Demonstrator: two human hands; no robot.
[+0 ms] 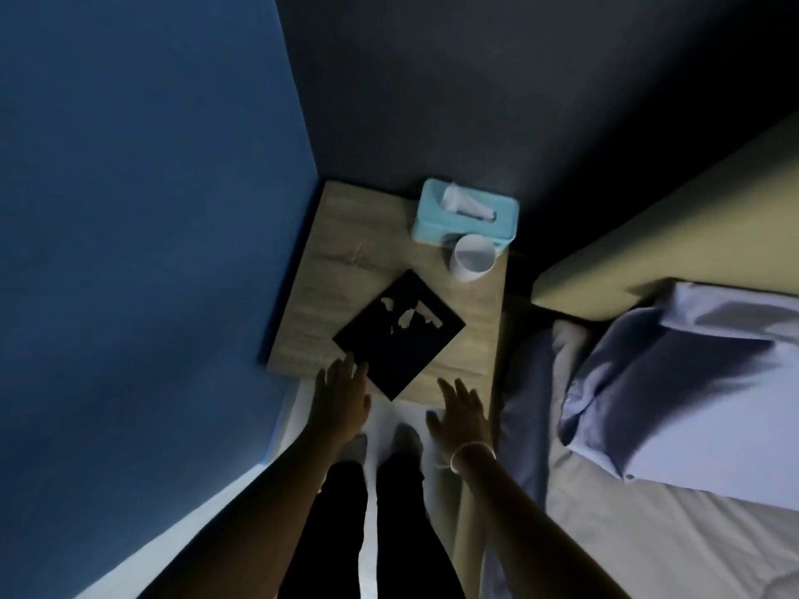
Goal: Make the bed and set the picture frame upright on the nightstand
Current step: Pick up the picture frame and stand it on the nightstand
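A black picture frame (400, 335) lies flat and turned at an angle on the wooden nightstand (341, 261), one corner reaching the front edge. My left hand (341, 395) hovers open at the frame's near left edge, fingertips at or just over it; contact is hard to judge in the dim light. My right hand (460, 415), fingers spread, is at the nightstand's front right corner, apart from the frame. It holds nothing. The bed (648, 542) lies to the right with a pale sheet and a light blue pillow (683, 391) by the headboard (674, 235).
At the nightstand's back right stand a light blue tissue box (465, 216) and a white cup (473, 257) in front of it. A blue wall closes the left side, a dark wall the back. My legs and feet stand on the narrow pale floor strip (376, 421).
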